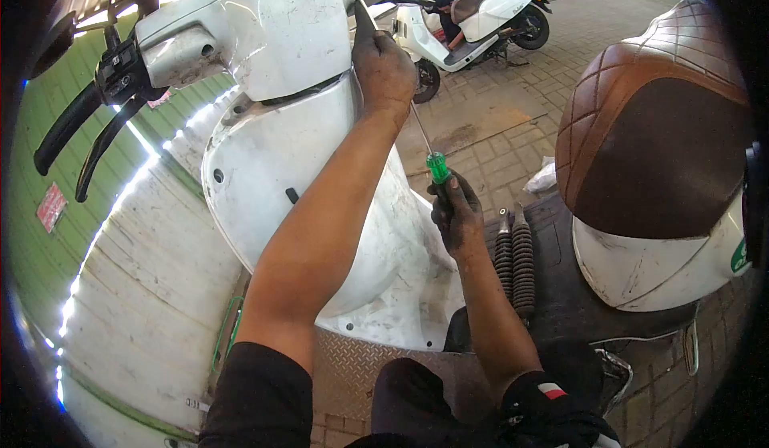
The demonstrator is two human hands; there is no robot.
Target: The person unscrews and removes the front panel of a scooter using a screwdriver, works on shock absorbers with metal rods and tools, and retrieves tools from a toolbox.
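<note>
My left hand [386, 75] reaches up to the right edge of the white scooter's handlebar cover [248, 35]. One finger points upward along that edge, while the others are hidden behind the hand. Lower and to the right, my right hand [459, 214] is closed around a screwdriver [437, 167] with a green and black handle. Its thin metal shaft slants up toward my left hand, and its tip is out of sight behind that hand. Below the cover lies the scooter's white leg shield [296, 175], scuffed and with several small holes.
At the right is a brown quilted seat [653, 151] above a white rear body. Two shock absorbers [522, 264] lie on the dark floorboard. A black handlebar grip [68, 127] and lever stick out left. Behind, a person [448, 19] crouches by another white scooter [489, 11].
</note>
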